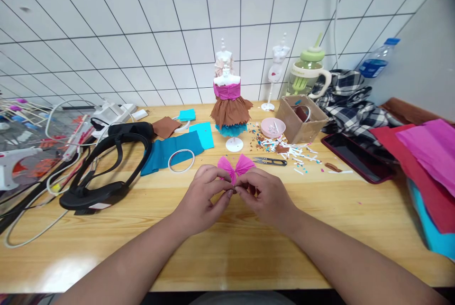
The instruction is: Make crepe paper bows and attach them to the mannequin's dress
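Just beyond my pinched fingertips, the pink bow (236, 166) fans out, its narrow centre reaching my left hand (209, 196) and right hand (265, 196), both closed on it.

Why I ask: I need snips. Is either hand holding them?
No, the snips lie on the table, apart from the left hand and right hand.

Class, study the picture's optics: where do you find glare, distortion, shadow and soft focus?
Head view: whitish glare on the table at lower left; wall tiles slanting and stretched towards the left edge; dark upper right corner; faint, soft-edged shadows beneath the hands; fine detail smeared where fingertips meet the pink bow.
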Available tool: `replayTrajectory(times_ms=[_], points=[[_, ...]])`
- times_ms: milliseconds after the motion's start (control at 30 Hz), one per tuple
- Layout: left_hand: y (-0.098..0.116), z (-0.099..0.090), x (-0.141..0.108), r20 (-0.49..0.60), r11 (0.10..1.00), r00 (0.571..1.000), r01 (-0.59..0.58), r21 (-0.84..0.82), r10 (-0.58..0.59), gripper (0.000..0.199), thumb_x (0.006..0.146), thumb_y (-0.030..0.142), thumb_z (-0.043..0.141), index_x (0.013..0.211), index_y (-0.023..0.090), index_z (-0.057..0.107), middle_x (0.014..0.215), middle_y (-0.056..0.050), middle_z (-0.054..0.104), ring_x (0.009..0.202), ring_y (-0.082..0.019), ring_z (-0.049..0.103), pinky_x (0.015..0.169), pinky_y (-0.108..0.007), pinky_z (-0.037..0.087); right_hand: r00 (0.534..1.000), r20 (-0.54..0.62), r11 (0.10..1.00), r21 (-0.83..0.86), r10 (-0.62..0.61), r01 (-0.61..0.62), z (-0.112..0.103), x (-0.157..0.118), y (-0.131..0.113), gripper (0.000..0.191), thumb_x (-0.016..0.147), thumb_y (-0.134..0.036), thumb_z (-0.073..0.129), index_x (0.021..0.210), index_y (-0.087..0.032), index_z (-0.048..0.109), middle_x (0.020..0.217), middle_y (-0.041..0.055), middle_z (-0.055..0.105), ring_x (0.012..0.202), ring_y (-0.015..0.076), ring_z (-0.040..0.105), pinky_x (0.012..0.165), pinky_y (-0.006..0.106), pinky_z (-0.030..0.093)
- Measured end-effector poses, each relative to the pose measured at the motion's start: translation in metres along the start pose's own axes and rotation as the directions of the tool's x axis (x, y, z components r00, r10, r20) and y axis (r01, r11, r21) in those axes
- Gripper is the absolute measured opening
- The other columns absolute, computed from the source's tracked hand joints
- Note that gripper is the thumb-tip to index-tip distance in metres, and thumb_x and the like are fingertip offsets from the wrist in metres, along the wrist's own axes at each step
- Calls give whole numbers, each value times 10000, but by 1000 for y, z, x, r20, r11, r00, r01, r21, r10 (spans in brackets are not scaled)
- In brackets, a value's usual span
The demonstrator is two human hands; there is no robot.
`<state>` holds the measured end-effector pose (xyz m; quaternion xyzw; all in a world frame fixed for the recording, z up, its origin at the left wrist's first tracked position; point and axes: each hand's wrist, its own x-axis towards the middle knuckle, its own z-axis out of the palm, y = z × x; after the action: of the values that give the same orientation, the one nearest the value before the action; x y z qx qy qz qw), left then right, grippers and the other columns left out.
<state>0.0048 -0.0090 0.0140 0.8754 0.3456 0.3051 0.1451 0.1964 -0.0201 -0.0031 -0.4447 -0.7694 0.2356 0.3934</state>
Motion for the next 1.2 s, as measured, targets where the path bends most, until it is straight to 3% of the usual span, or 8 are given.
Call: replayTrajectory(times_ms=[133,300,500,667,833,1000,1100,1200], points=[[1,0,1,-8,1000,1000,10,1,-10,141,855,131,548,895,207,660,957,-36,640,894,-173,544,801,-355,404,998,-28,998,20,-52,53,-2,-2,2,126,862,-192,599,939,-217,696,856,7,710,740,119,620,668,227,466],[0,0,1,-14,999,999,40,14,-40,144,873,167,542,902,211,675,932,-41,658,880,-177,558,790,-358,416,995,-77,997,-31,-68,66,-3,-3,1,126,864,-204,600,929,-215,707,850,11,722,727,121,632,660,227,478],[-1,0,1,-7,998,999,52,33,-52,161,874,166,540,914,218,686,933,-45,659,887,-184,563,794,-363,421,992,-44,989,-91,-117,113,-3,-5,0,150,872,-195,582,965,-226,694,878,7,716,748,123,626,659,232,465],[0,2,1,5,999,999,34,36,-34,149,861,160,554,903,222,683,952,-43,647,896,-185,553,800,-359,418,999,-23,994,-99,-47,45,0,-4,-2,104,842,-175,584,883,-204,675,817,8,686,671,113,585,590,223,433],[1,2,1,12,1000,1000,14,23,-15,155,851,152,562,881,230,693,949,-40,648,900,-183,554,813,-357,411,995,-16,995,1,96,-96,2,2,0,99,746,-105,609,747,-201,631,676,-38,608,619,98,536,552,207,394],[1,0,1,7,998,998,56,-24,-56,141,853,192,576,878,223,711,834,-35,676,813,-177,571,748,-342,423,971,-123,978,29,207,-205,0,4,6,66,777,-179,623,717,-203,634,657,-36,591,561,94,503,526,213,384],[2,2,1,52,984,989,141,-107,-136,134,866,247,586,886,228,717,776,-23,696,762,-167,601,714,-319,446,966,-177,982,-1,186,-190,-1,3,3,52,794,-208,625,747,-205,649,698,-17,614,575,105,521,548,227,402],[1,7,2,25,964,973,230,-130,-229,137,871,281,595,887,234,723,795,-23,716,754,-166,632,714,-309,465,975,-168,989,9,145,-145,2,0,-2,51,807,-216,619,799,-210,668,719,-5,629,605,115,541,557,228,418]])
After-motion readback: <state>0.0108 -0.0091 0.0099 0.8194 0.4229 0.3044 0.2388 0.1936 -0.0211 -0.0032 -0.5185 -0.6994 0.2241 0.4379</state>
